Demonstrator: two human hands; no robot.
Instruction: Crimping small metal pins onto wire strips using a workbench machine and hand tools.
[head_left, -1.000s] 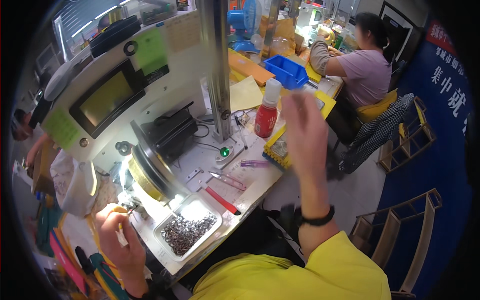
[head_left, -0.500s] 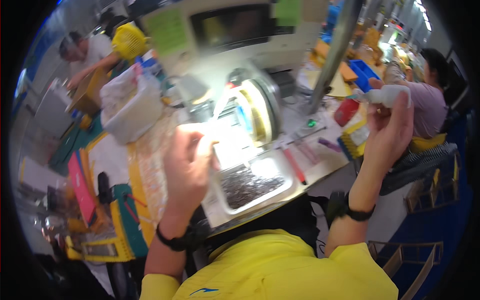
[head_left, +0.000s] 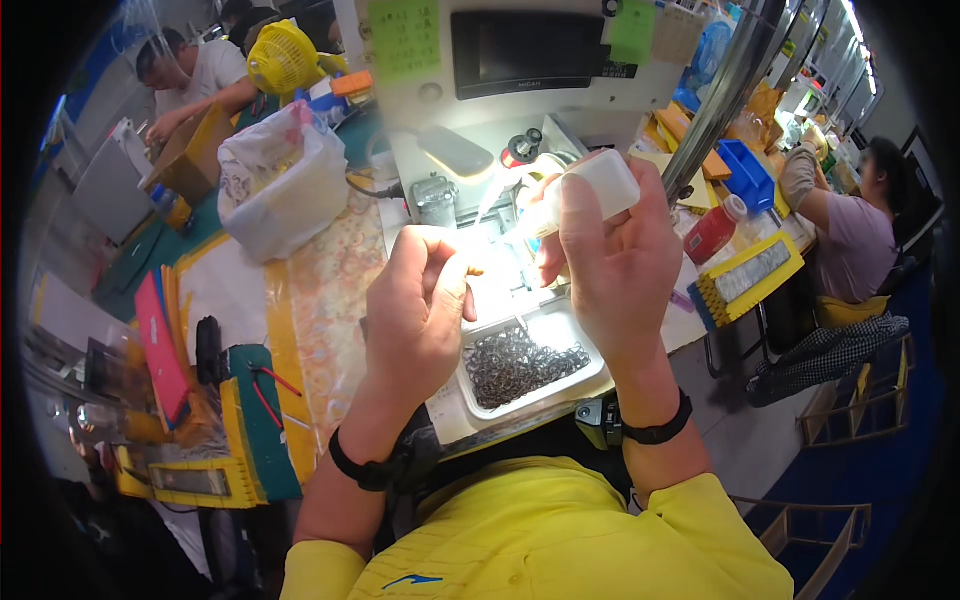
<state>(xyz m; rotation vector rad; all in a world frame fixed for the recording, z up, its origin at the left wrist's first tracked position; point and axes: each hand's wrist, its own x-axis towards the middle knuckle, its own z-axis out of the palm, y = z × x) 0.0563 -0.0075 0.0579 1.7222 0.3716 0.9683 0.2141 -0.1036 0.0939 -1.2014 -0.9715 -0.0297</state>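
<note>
Closed in a pinch, my left hand point(head_left: 415, 315) is just left of a bright patch of lamplight; whatever lies between its fingertips is too small or too glared to name. My right hand point(head_left: 625, 270) grips a translucent white squeeze bottle point(head_left: 605, 185), tilted with its narrow end toward the left hand. The two hands are apart. Below them, a white plastic tray point(head_left: 478, 408) contains many small dark curled pieces point(head_left: 525, 365). Behind the hands sits a white machine point(head_left: 440, 205), partly hidden by glare and my right hand.
A dark screen point(head_left: 525, 50) is on the machine's upper panel. To the left stand a white bag-lined bin point(head_left: 275, 190) and red-handled pliers point(head_left: 262, 395). On the right are a red bottle point(head_left: 712, 230), a blue bin point(head_left: 745, 175) and a metal post point(head_left: 730, 90). Two other people sit nearby.
My right hand has brought the squeeze bottle leftward from the far right to beside my left hand. My left hand remains pinched. The view has shifted slightly.
</note>
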